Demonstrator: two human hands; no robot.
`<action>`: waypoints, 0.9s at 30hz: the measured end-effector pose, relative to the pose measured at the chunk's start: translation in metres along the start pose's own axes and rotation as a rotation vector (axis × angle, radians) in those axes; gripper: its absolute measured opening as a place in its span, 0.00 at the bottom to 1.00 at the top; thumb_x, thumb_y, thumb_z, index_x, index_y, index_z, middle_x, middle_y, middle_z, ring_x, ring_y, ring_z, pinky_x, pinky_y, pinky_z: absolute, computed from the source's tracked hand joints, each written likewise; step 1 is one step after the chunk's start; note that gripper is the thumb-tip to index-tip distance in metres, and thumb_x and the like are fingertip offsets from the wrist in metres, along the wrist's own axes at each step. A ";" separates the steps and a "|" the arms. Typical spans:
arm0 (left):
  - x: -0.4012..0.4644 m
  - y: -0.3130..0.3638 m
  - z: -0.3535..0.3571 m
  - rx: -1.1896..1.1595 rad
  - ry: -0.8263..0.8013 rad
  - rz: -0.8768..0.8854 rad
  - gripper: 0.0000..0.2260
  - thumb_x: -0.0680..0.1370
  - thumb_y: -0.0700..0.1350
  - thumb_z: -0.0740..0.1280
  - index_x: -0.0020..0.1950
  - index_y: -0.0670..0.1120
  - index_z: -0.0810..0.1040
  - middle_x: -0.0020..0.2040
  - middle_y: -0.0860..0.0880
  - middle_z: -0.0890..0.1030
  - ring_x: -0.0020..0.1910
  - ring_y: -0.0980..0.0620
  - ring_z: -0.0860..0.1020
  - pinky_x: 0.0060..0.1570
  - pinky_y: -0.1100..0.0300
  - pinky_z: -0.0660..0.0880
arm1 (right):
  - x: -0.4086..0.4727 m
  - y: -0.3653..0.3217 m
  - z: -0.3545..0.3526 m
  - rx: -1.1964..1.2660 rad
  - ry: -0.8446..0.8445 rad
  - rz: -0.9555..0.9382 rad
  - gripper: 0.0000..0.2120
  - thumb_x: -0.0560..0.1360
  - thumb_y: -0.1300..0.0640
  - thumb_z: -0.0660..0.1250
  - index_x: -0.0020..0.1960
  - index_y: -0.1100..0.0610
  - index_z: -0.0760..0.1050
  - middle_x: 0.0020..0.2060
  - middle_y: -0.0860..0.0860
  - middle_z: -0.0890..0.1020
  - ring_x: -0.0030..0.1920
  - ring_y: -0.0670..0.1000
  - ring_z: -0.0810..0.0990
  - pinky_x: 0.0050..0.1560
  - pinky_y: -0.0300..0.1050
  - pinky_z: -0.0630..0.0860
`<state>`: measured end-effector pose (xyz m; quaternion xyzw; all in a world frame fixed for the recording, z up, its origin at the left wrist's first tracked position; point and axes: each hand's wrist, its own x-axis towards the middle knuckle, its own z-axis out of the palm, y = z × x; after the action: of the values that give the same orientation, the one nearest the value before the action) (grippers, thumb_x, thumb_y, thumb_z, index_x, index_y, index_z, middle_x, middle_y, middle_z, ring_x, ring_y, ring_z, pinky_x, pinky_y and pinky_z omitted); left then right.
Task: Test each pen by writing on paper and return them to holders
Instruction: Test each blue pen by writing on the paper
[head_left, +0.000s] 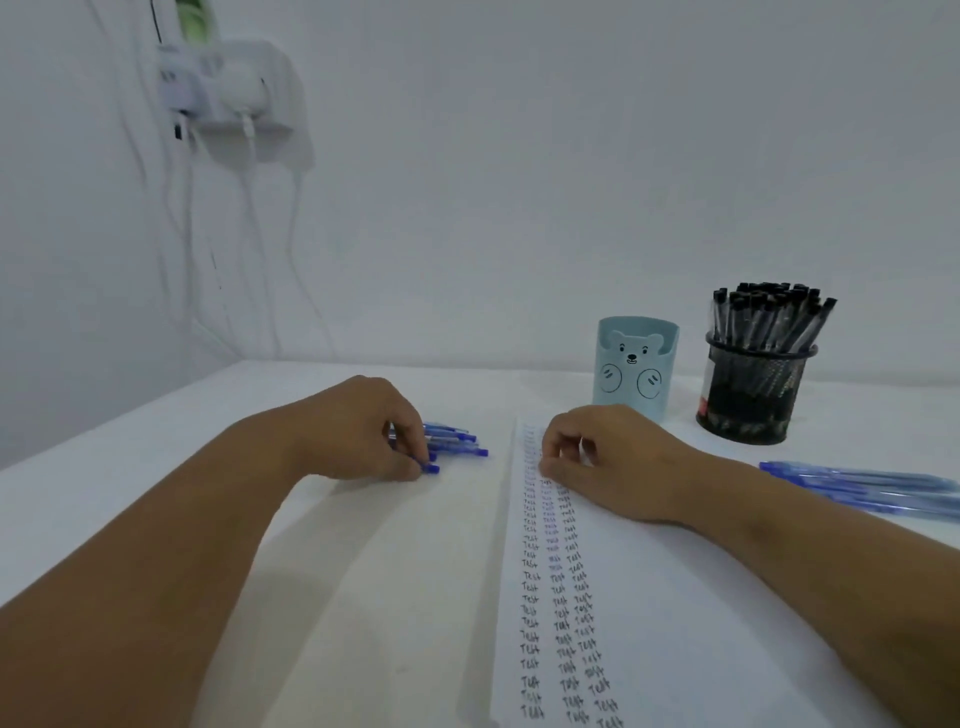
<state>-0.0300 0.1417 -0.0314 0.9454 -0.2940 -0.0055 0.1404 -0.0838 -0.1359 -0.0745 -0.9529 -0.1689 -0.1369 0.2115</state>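
Blue pens (457, 441) are bunched on the white table (156, 467), their capped ends pointing right, and the left hand (363, 431) is laid over them with its fingers curled down; the nearest pen of the bunch is pinched between thumb and fingertips. A sheet of paper (649, 597) is spread just right of that bunch, and three columns of the handwritten word "Test" are seen running down its left part. The right hand (608, 457) is rested on the upper part of the paper with its fingers curled loosely under; whether anything is held in it cannot be told. Behind that hand a pale blue holder with a bear drawn on it (636, 366) is stood upright, and beside it, further right, a black mesh holder (753, 389) is packed with black-capped pens (769, 312). More blue pens (862, 488) are laid flat near the right edge, beyond the right forearm.
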 end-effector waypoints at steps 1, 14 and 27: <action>0.000 0.001 0.000 0.012 0.021 0.000 0.04 0.75 0.48 0.75 0.42 0.57 0.85 0.44 0.58 0.83 0.45 0.59 0.78 0.47 0.66 0.73 | 0.000 0.001 0.002 0.000 0.003 -0.011 0.06 0.78 0.49 0.70 0.44 0.49 0.79 0.39 0.45 0.80 0.40 0.38 0.74 0.40 0.31 0.68; 0.007 0.030 0.000 -1.678 0.480 -0.047 0.16 0.84 0.53 0.55 0.40 0.48 0.70 0.30 0.50 0.63 0.27 0.53 0.61 0.32 0.58 0.61 | -0.001 0.005 0.005 0.063 0.020 -0.005 0.04 0.78 0.50 0.70 0.45 0.47 0.79 0.40 0.45 0.80 0.40 0.39 0.74 0.41 0.32 0.69; 0.006 0.044 0.003 -1.975 0.560 0.033 0.05 0.67 0.46 0.57 0.33 0.48 0.63 0.29 0.51 0.57 0.26 0.52 0.57 0.31 0.60 0.61 | -0.003 0.003 0.002 0.120 0.118 0.001 0.05 0.78 0.46 0.68 0.46 0.46 0.79 0.35 0.39 0.79 0.33 0.42 0.73 0.39 0.37 0.70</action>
<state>-0.0494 0.1032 -0.0216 0.3710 -0.1277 -0.0223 0.9195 -0.0852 -0.1384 -0.0788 -0.9289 -0.1637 -0.1825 0.2777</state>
